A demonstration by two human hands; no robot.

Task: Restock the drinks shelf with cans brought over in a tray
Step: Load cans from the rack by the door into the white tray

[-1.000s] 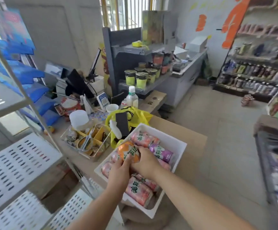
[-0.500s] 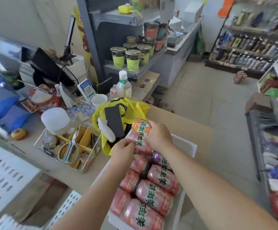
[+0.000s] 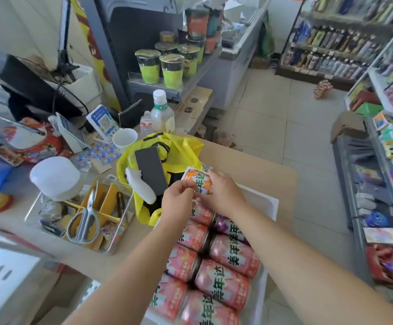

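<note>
A white tray (image 3: pixel 269 205) sits on the brown counter, packed with several pink cans (image 3: pixel 222 283) lying on their sides and one purple can (image 3: pixel 227 225). An orange can (image 3: pixel 196 180) lies at the tray's far end. My right hand (image 3: pixel 224 192) grips it from the right side. My left hand (image 3: pixel 179 199) is at the can's near left edge, fingers curled and pinching it.
A yellow plastic bag (image 3: pixel 182 151) with a black phone (image 3: pixel 149 170) on it lies just beyond the tray. A clear box (image 3: pixel 120 233) with scissors (image 3: pixel 85 221) stands at left. A perforated white shelf (image 3: pixel 0 268) is at lower left, stocked shelves (image 3: pixel 387 146) at right.
The view has come closer and tilted down over the tray. Both hands have carried the orange can from the tray's near left towards its far end.
</note>
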